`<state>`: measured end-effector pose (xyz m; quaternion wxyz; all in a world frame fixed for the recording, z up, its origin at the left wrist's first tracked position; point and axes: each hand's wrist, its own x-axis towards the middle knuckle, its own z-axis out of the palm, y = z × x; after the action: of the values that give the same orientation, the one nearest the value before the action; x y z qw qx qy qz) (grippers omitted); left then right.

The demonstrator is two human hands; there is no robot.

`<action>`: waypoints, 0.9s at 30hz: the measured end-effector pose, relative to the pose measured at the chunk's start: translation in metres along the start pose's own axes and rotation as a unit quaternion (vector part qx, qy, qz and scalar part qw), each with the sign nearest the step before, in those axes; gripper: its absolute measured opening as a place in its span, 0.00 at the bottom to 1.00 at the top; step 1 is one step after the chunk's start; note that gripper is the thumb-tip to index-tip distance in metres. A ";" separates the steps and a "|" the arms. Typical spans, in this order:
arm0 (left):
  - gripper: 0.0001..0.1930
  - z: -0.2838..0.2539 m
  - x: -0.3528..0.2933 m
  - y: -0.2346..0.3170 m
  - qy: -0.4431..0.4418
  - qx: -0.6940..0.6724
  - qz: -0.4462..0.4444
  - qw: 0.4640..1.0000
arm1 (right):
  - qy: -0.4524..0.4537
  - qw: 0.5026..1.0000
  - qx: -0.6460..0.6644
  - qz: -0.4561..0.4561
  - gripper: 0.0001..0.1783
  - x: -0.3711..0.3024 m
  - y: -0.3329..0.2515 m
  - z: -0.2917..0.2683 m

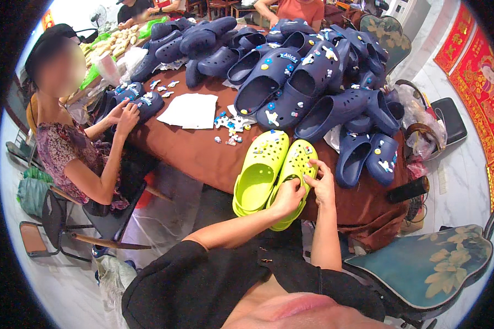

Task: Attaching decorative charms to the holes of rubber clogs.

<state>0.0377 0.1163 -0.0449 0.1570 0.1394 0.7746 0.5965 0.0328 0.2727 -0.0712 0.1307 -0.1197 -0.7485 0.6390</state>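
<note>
Two lime-green clogs stand side by side at the table's near edge. My left hand (288,196) grips the right-hand clog (297,159), its thumb and fingers closed at the foot opening. My right hand (323,183) is on the outer side of that same clog, fingertips pressed on the holed upper near small charms. Whether a charm is between those fingers is too small to tell. The left-hand clog (256,170) has a few charms on its toe and is not held. Beyond the clogs lies a pile of loose white and blue charms (233,125).
A heap of navy clogs (282,74) covers the table's far and right side. White paper (190,111) lies left of the charms. At left, a seated person (85,126) handles navy clogs. A dark cylinder (408,189) is at the right edge, near a blue-green chair (422,266).
</note>
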 end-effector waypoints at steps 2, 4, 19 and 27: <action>0.11 0.000 0.000 -0.002 0.020 0.038 0.031 0.999 | -0.003 1.000 -0.003 0.005 0.32 0.000 0.000 0.000; 0.11 0.001 0.001 -0.003 0.012 0.029 0.043 0.999 | 0.002 1.000 0.021 -0.010 0.32 -0.001 0.000 0.002; 0.10 0.000 -0.001 -0.011 0.025 -0.034 0.046 0.998 | 0.009 0.988 -0.151 -0.021 0.37 0.000 -0.011 0.006; 0.08 -0.001 -0.004 -0.009 0.032 -0.011 0.059 0.998 | 0.014 0.990 -0.136 -0.019 0.38 0.000 -0.012 0.010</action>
<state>0.0410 0.1111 -0.0532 0.0982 0.1641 0.7632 0.6172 0.0294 0.2617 -0.0606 0.1356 -0.1312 -0.8285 0.5272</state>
